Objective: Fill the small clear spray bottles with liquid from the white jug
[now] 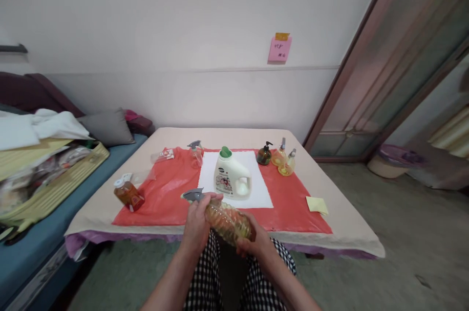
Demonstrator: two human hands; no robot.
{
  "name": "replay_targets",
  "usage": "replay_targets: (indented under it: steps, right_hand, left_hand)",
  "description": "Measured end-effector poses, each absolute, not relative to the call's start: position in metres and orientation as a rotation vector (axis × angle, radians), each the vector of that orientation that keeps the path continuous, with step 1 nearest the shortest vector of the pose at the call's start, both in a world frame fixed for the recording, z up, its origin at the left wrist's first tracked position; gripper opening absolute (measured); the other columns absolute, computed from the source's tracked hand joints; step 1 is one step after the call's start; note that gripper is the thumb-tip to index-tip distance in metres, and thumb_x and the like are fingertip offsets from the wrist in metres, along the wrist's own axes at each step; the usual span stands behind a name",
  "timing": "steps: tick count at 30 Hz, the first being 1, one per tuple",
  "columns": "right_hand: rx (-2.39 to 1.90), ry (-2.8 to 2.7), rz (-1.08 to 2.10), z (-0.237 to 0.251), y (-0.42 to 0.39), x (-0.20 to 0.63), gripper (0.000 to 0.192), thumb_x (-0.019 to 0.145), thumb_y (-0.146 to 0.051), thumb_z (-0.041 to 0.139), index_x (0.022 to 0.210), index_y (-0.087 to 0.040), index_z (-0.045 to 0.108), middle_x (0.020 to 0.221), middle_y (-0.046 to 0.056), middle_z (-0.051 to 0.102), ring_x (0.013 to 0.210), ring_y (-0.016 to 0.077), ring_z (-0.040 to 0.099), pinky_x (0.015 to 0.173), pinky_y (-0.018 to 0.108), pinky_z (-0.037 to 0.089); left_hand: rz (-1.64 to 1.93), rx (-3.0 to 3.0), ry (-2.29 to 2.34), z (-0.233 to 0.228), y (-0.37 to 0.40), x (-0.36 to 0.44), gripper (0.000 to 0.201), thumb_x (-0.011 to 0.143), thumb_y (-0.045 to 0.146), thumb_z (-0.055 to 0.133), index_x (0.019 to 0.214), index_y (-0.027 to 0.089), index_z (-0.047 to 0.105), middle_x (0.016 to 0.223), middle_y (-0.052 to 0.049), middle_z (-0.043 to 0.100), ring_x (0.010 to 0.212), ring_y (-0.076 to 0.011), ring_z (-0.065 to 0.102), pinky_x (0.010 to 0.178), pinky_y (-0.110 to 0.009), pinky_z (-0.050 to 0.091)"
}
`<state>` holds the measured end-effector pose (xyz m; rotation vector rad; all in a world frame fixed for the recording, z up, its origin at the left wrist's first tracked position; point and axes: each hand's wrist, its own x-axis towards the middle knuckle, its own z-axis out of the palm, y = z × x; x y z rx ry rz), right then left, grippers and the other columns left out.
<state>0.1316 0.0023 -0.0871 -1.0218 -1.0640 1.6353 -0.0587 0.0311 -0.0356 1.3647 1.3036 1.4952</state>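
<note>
A clear spray bottle (227, 222) with yellowish liquid lies tilted between my hands, just over the table's front edge. My left hand (200, 218) is wrapped round its neck, below the grey trigger head (194, 194). Round the bottle's base, my right hand (254, 240) has its fingers closed. Behind the bottle, a white detergent jug (231, 176) with a green cap (225, 151) stands on a white sheet (264, 199). That sheet lies on a red cloth (293, 203).
Another spray bottle (196, 155) stands at back left. A dark pump bottle (264, 155) and two yellow-liquid spray bottles (286, 166) stand at back right. An amber bottle (129, 194) leans at left. Yellow notes (317, 205) lie at right. A blue sofa (54, 193) flanks the table.
</note>
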Motion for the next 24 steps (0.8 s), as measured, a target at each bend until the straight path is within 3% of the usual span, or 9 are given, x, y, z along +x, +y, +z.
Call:
replay_targets:
  steps: [2, 3, 6, 9, 11, 13, 17, 24]
  right_hand:
    - [-0.998, -1.095, 1.715, -0.093, 0.004, 0.127, 0.085, 0.064, -0.063, 0.085, 0.131, -0.023, 0.053, 0.086, 0.003, 0.073, 0.051, 0.0135, 0.062, 0.045, 0.024, 0.043]
    - [-0.997, -1.09, 1.735, -0.095, 0.005, 0.124, 0.085, 0.065, -0.065, 0.083, 0.133, -0.022, 0.053, 0.088, 0.004, 0.074, 0.052, 0.0139, 0.063, 0.045, 0.023, 0.043]
    - [-1.064, -1.063, 1.74, -0.102, 0.009, 0.119, 0.089, 0.066, -0.064, 0.082, 0.138, -0.025, 0.049, 0.122, 0.013, 0.07, 0.065, 0.0151, 0.069, 0.05, 0.024, 0.046]
    - [-1.223, -1.02, 1.697, -0.111, 0.015, 0.124, 0.084, 0.069, -0.064, 0.08, 0.137, -0.024, 0.053, 0.142, 0.018, 0.059, 0.075, 0.0165, 0.071, 0.058, 0.028, 0.051]
    - [-1.301, -0.957, 1.668, -0.12, 0.018, 0.134, 0.081, 0.067, -0.066, 0.08, 0.131, -0.022, 0.059, 0.138, 0.019, 0.062, 0.074, 0.0175, 0.071, 0.061, 0.031, 0.052]
    - [-1.342, -0.877, 1.627, -0.129, 0.019, 0.147, 0.076, 0.065, -0.067, 0.081, 0.125, -0.022, 0.064, 0.13, 0.017, 0.068, 0.073, 0.018, 0.07, 0.062, 0.032, 0.052]
    - [-1.395, -0.751, 1.581, -0.141, 0.015, 0.176, 0.064, 0.063, -0.064, 0.084, 0.112, -0.024, 0.073, 0.12, 0.013, 0.073, 0.074, 0.0198, 0.069, 0.063, 0.032, 0.051]
    - [-1.47, -0.594, 1.503, -0.148, 0.018, 0.218, 0.052, 0.064, -0.059, 0.086, 0.104, -0.026, 0.078, 0.1, 0.007, 0.077, 0.081, 0.0228, 0.071, 0.066, 0.032, 0.053]
  left_hand:
    - [1.51, 1.231, 1.28, -0.039, 0.034, -0.061, 0.031, 0.068, 0.017, 0.074, 0.097, 0.025, 0.079, 0.108, -0.011, 0.078, 0.104, -0.0294, 0.072, 0.101, -0.043, 0.052]
    - [1.516, 1.171, 1.275, -0.041, 0.036, -0.062, 0.029, 0.067, 0.018, 0.076, 0.095, 0.024, 0.079, 0.107, -0.011, 0.078, 0.103, -0.0297, 0.072, 0.1, -0.043, 0.052]
    - [1.546, 1.038, 1.387, -0.05, 0.049, -0.069, 0.022, 0.07, 0.03, 0.077, 0.09, 0.022, 0.078, 0.102, -0.012, 0.078, 0.098, -0.0289, 0.072, 0.093, -0.041, 0.054]
    - [1.576, 0.963, 1.613, -0.059, 0.076, -0.087, 0.034, 0.079, 0.048, 0.067, 0.091, 0.018, 0.076, 0.094, -0.011, 0.077, 0.089, -0.0274, 0.07, 0.083, -0.038, 0.054]
    - [1.588, 0.947, 1.702, -0.063, 0.101, -0.104, 0.038, 0.076, 0.052, 0.067, 0.086, 0.016, 0.074, 0.083, -0.01, 0.074, 0.082, -0.0266, 0.067, 0.079, -0.037, 0.051]
    - [1.592, 0.956, 1.782, -0.067, 0.131, -0.122, 0.031, 0.07, 0.048, 0.072, 0.074, 0.017, 0.071, 0.071, -0.007, 0.068, 0.076, -0.0256, 0.062, 0.078, -0.037, 0.048]
    - [1.567, 1.003, 1.854, -0.074, 0.195, -0.146, 0.022, 0.072, 0.038, 0.069, 0.062, 0.02, 0.062, 0.059, -0.002, 0.058, 0.07, -0.0218, 0.056, 0.074, -0.035, 0.044]
    - [1.482, 1.063, 1.805, -0.09, 0.27, -0.153, 0.025, 0.088, 0.032, 0.061, 0.075, 0.011, 0.062, 0.073, 0.001, 0.063, 0.073, -0.0106, 0.054, 0.072, -0.025, 0.038]
